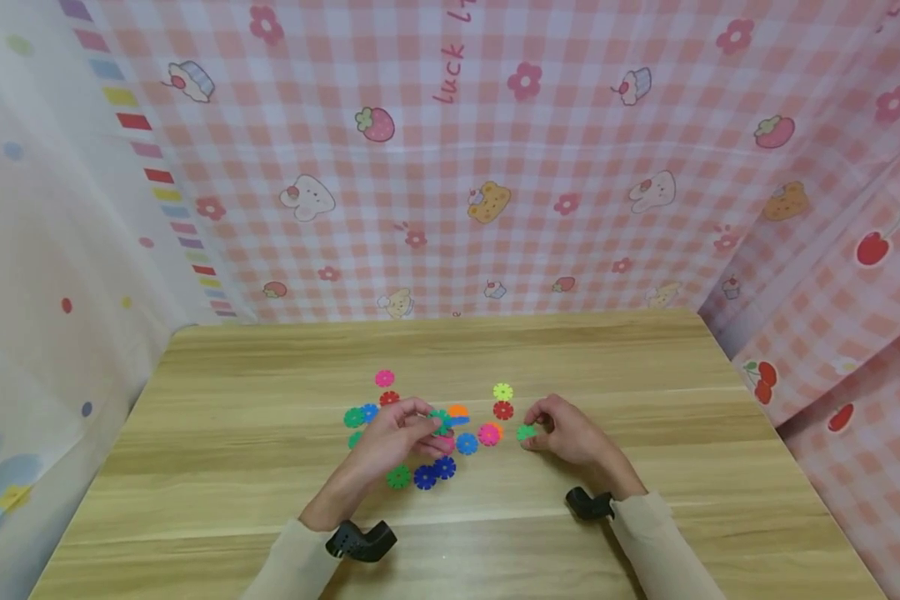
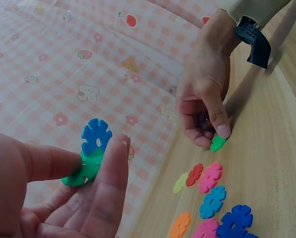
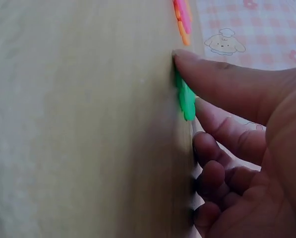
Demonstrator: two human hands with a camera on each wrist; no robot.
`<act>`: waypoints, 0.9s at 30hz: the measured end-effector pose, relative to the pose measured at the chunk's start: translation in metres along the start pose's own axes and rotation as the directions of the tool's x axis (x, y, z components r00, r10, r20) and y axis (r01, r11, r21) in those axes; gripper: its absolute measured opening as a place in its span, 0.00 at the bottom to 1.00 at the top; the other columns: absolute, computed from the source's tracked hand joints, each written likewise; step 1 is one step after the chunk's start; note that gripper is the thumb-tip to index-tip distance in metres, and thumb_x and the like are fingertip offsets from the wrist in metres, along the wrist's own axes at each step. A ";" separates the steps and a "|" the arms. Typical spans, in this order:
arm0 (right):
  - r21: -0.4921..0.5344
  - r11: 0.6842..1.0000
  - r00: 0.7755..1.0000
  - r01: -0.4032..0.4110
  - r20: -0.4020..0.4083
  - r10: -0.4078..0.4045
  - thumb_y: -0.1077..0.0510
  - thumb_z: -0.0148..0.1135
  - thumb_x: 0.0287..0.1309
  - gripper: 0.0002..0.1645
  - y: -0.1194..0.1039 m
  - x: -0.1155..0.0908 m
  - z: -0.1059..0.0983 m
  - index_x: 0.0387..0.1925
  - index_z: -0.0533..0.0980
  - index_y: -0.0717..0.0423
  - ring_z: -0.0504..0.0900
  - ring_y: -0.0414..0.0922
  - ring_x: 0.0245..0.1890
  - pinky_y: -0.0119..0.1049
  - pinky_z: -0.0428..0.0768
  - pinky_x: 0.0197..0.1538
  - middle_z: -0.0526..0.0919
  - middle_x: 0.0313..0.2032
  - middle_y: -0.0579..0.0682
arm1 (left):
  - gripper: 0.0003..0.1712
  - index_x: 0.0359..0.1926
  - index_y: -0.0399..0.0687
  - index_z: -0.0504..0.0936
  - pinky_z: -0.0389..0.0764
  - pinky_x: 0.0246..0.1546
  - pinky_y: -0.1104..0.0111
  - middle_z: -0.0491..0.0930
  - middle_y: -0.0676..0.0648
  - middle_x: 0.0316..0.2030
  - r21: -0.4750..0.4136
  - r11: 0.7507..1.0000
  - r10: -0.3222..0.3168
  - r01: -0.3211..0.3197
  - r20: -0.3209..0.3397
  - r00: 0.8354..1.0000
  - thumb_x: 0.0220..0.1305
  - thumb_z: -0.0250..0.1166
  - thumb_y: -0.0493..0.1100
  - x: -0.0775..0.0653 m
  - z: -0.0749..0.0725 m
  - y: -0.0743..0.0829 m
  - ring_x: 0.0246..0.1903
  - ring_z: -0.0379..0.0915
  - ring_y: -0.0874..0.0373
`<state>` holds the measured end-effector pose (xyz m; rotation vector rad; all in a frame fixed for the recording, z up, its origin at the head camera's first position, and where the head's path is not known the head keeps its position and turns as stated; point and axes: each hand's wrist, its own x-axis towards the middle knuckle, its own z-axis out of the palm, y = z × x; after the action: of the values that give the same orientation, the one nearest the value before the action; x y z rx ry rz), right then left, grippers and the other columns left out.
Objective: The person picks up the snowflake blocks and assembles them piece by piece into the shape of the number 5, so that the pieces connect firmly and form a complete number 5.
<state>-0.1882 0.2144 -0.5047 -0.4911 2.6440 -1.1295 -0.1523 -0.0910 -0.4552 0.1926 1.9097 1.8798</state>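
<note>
Between thumb and fingers, my left hand (image 1: pixel 399 435) pinches a green notched plastic disc (image 2: pixel 83 171). A blue notched disc (image 2: pixel 95 134) is slotted into its upper edge, and the pair is held above the table. To the right, my right hand (image 1: pixel 572 435) has thumb and index finger on another green notched disc (image 3: pixel 186 101), low at the tabletop. Its remaining fingers are curled beneath the index finger. Nearest to that hand lie a pink disc (image 1: pixel 489 434) overlapping an orange one, and a red disc (image 1: pixel 503 410).
Several more discs lie around the left hand, among them a pink disc (image 1: pixel 385 378), a green disc (image 1: pixel 398 477) and a dark blue disc (image 1: pixel 424 477). A yellow disc (image 1: pixel 502 391) lies behind the red one. Patterned curtains (image 1: pixel 450 167) border the wooden table (image 1: pixel 607 358).
</note>
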 end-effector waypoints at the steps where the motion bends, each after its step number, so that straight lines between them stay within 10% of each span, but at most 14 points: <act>1: 0.002 1.000 1.000 0.008 0.000 -0.008 0.62 0.76 0.49 0.14 0.001 0.000 0.000 0.34 0.77 0.58 0.68 0.44 0.37 0.32 0.69 0.40 0.74 0.33 0.50 | 0.11 0.48 0.35 0.73 0.86 0.46 0.58 0.85 0.32 0.43 -0.009 1.000 0.001 -0.001 0.004 1.000 0.73 0.56 0.39 0.000 0.000 0.000 0.38 0.86 0.49; 12: 0.142 0.990 0.998 -0.009 -0.065 0.019 0.68 0.66 0.58 0.08 -0.016 -0.008 0.004 0.38 0.78 0.57 0.76 0.42 0.29 0.30 0.77 0.32 0.79 0.29 0.48 | 0.20 0.63 0.38 0.72 0.85 0.46 0.60 0.84 0.29 0.44 -0.028 0.999 0.040 -0.039 0.035 0.999 0.72 0.57 0.34 -0.002 0.000 -0.001 0.43 0.85 0.41; 22: 0.489 0.862 0.986 0.136 0.022 -0.168 0.67 0.54 0.70 0.15 -0.072 -0.019 -0.005 0.54 0.77 0.65 0.86 0.60 0.41 0.44 0.85 0.50 0.84 0.41 0.69 | 0.17 0.57 0.38 0.74 0.85 0.47 0.58 0.84 0.31 0.43 -0.050 0.996 0.079 -0.077 0.036 0.996 0.69 0.61 0.34 -0.003 0.001 0.001 0.43 0.84 0.40; 27: 0.503 0.855 0.987 0.127 0.019 -0.158 0.65 0.56 0.69 0.16 -0.090 -0.021 -0.004 0.56 0.76 0.68 0.88 0.59 0.36 0.44 0.86 0.45 0.86 0.38 0.67 | 0.17 0.55 0.36 0.73 0.86 0.45 0.58 0.86 0.36 0.40 -0.083 0.990 0.121 -0.118 0.037 0.992 0.67 0.63 0.33 -0.003 0.003 0.002 0.42 0.85 0.41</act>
<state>-0.1506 0.1668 -0.4345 -0.6038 2.1606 -1.7437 -0.1488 -0.0895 -0.4523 0.3242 1.8274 2.0105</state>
